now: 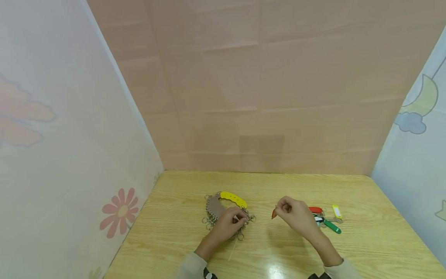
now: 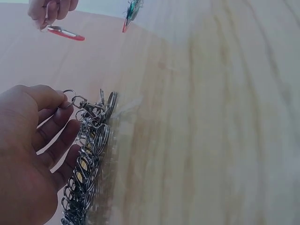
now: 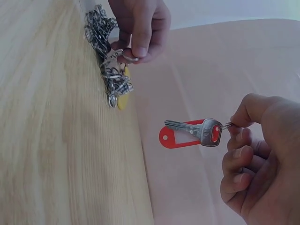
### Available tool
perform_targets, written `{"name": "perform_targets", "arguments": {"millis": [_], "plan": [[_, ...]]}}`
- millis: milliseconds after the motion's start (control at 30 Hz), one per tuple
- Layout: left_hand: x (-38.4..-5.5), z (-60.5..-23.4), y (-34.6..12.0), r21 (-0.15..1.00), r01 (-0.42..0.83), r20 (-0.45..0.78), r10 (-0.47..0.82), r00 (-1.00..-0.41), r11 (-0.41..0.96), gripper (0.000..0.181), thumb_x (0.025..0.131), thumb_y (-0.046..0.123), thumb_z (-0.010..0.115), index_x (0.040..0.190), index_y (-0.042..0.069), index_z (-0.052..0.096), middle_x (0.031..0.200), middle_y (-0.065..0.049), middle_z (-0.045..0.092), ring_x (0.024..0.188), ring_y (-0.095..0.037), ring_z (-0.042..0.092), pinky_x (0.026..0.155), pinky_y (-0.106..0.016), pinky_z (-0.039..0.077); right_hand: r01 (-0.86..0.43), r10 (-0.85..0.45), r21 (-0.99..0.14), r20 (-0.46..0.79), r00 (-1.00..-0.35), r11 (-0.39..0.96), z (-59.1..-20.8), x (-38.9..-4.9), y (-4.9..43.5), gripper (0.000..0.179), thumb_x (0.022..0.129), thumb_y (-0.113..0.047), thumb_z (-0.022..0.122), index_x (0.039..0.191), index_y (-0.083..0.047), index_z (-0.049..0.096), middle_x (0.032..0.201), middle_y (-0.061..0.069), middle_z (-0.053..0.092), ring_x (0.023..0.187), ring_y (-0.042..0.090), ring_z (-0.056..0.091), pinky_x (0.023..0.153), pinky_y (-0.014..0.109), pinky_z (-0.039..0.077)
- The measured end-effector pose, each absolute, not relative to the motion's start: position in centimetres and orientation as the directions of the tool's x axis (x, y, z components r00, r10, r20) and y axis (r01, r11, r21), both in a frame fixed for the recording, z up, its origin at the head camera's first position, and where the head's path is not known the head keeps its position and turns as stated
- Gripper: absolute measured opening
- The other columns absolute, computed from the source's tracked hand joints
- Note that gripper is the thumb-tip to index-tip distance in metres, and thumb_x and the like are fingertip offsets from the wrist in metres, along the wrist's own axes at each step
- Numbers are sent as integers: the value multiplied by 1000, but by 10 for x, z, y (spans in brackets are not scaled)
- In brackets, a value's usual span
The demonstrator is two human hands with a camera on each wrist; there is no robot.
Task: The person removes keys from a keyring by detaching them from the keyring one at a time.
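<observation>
My left hand [image 1: 228, 224] pinches a small split ring [image 2: 69, 92] between thumb and forefinger. That ring hangs off a clip at the edge of a large key holder, a curved metal plate [image 1: 215, 207] with a yellow handle [image 1: 232, 199]. Rows of metal clips and rings [image 2: 96, 161] line its edge. To the right, above the table, my right hand [image 1: 296, 217] holds a thin ring by its fingertips. From it a silver key [image 3: 212, 133] and a red key tag [image 3: 167, 139] stick out toward the left hand, the key lying over the tag.
Right of the right hand lie more tagged keys: a red tag [image 1: 315, 210], a green tag [image 1: 332, 226] and a yellow tag [image 1: 336, 211]. A thin pale strip [image 1: 232, 251] lies on the wooden table [image 1: 167, 217] before the key holder. Covered walls stand behind and at both sides.
</observation>
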State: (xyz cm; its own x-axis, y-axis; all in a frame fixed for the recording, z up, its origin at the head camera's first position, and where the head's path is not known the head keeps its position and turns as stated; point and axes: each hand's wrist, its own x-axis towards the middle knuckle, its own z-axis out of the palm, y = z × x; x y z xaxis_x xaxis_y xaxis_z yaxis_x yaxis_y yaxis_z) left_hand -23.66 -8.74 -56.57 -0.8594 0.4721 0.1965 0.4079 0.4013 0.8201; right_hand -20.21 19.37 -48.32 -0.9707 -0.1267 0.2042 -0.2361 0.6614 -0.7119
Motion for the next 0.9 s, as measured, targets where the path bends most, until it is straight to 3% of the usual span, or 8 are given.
{"name": "perform_targets", "arguments": {"millis": [333,900], "plan": [[-237,-565,-89,821,399,186,471,-863,408,12,107,21,67,108,13,77,105,7,70,95,-1,62,83,-22,56,-288,-100,-683,301,-948,671,-479,-202,218,9,99,-10,69,91,-14,71,72,-6,60,57,3,46,50,23,39],[-233,-562,-89,828,387,169,476,-863,407,13,107,20,67,110,12,76,106,6,70,95,-1,62,85,-22,56,-201,-5,-646,291,-957,736,-480,-201,260,15,104,-19,67,103,-4,73,79,0,66,61,2,55,54,24,46]]}}
